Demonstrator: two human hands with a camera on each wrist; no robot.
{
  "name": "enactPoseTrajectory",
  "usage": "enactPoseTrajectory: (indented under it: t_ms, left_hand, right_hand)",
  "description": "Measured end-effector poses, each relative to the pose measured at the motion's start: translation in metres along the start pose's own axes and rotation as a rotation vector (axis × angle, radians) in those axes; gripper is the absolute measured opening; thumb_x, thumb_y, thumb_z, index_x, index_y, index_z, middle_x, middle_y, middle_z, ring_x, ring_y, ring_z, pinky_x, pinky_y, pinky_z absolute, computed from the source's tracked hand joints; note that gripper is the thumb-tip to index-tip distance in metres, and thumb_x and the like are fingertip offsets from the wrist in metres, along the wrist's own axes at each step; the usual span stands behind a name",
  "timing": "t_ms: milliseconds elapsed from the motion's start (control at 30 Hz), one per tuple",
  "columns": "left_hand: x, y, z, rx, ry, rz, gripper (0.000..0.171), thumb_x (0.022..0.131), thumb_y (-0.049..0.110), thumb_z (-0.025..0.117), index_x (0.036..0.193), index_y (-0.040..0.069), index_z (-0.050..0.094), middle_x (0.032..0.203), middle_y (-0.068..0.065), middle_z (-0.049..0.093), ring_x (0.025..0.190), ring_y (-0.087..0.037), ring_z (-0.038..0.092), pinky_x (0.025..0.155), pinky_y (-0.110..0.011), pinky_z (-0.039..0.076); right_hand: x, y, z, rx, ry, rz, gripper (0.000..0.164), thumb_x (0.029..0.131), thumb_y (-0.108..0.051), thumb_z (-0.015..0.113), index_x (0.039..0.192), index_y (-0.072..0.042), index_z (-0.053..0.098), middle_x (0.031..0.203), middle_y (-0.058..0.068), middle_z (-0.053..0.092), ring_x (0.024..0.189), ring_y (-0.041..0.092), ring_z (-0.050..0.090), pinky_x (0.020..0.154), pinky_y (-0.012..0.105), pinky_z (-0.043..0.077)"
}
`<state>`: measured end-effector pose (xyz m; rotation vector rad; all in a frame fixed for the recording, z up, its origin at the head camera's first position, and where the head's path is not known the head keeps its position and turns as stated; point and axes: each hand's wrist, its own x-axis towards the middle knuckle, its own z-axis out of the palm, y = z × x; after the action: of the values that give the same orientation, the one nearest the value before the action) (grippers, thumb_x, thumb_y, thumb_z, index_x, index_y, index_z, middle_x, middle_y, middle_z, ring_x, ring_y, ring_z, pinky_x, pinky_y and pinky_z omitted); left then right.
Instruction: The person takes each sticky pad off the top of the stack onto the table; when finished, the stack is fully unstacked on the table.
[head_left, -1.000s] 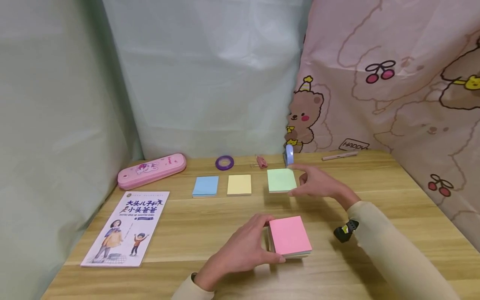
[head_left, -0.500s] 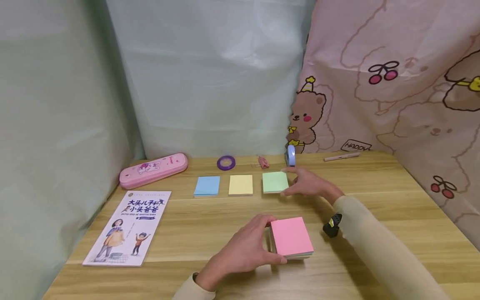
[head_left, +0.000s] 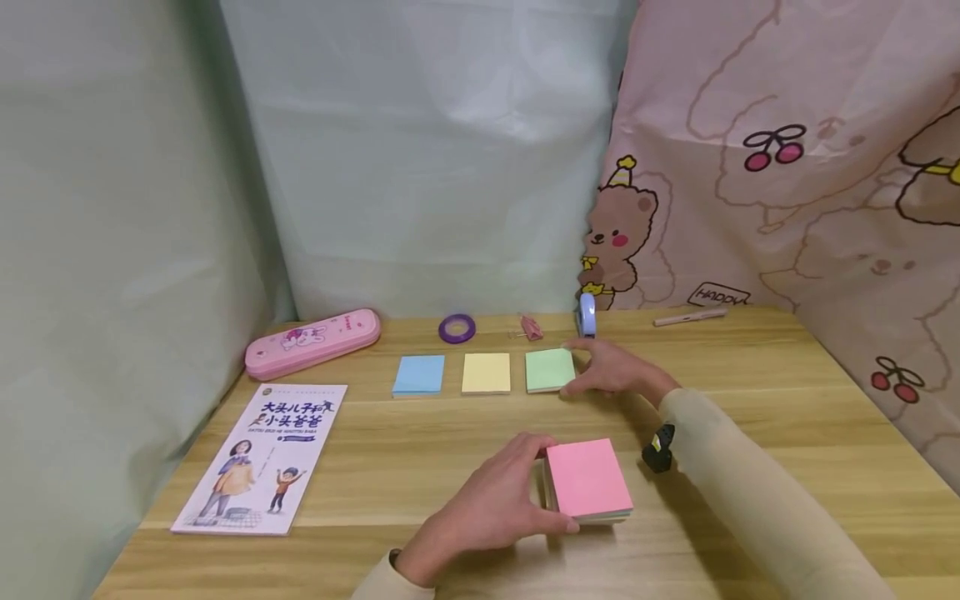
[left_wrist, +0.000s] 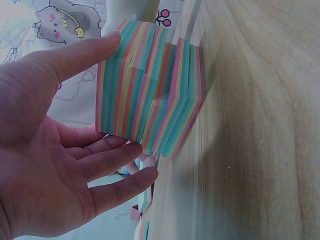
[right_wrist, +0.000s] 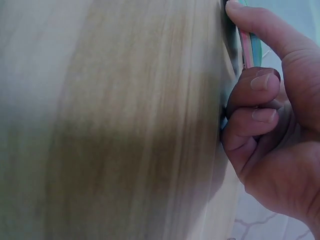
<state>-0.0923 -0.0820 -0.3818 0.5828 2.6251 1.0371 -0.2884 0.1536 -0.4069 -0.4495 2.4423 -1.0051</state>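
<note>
My left hand [head_left: 491, 500] grips a stack of sticky note pads [head_left: 588, 479] with a pink top, thumb on the near side and fingers on the far side. In the left wrist view the stack's striped edges [left_wrist: 130, 90] show several uneven layers, the lowest at the table. Farther back, my right hand [head_left: 615, 368] pinches the right side of a green-topped sticky note pad [head_left: 550, 369] between thumb and forefinger; its other fingers are curled in the right wrist view. Left of that pad lie a yellow pad [head_left: 486, 372] and a blue pad [head_left: 418, 374] in a row.
A pink pencil case [head_left: 313, 343] and a booklet [head_left: 261, 458] lie at the left. Along the back are a purple tape roll [head_left: 448, 337], a pink binder clip [head_left: 532, 327], a light-blue stapler-like object [head_left: 587, 315] and a pen [head_left: 690, 317]. Curtains border the wooden table [head_left: 390, 475].
My right hand has moved the green pad left and down onto the table beside the yellow pad, still pinching it. The left hand keeps its grip on the stack. The head view has shifted slightly.
</note>
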Motion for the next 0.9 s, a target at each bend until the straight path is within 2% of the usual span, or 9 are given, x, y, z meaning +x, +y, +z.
enactPoseTrajectory:
  t_ms: [567, 900]
  left_hand:
    - [0.001, 0.0002, 0.0003, 0.009, 0.011, 0.004, 0.09, 0.077, 0.049, 0.093, 0.149, 0.014, 0.051, 0.141, 0.001, 0.058, 0.125, -0.016, 0.059, 0.108, -0.044, 0.052]
    - [-0.0003, -0.0003, 0.0016, 0.008, 0.014, 0.009, 0.089, 0.077, 0.049, 0.093, 0.148, 0.014, 0.051, 0.141, 0.001, 0.058, 0.125, -0.016, 0.059, 0.108, -0.044, 0.052]
  right_hand:
    - [0.0051, -0.0023, 0.0007, -0.08, -0.006, 0.012, 0.101, 0.084, -0.032, 0.09, 0.165, -0.01, 0.033, 0.059, -0.007, 0.039, 0.045, 0.009, 0.039, 0.047, 0.025, 0.038]
    - [0.0049, -0.0023, 0.0026, -0.076, -0.005, 0.01, 0.101, 0.084, -0.031, 0.09, 0.164, -0.01, 0.033, 0.076, 0.001, 0.058, 0.048, 0.01, 0.041, 0.049, 0.026, 0.04]
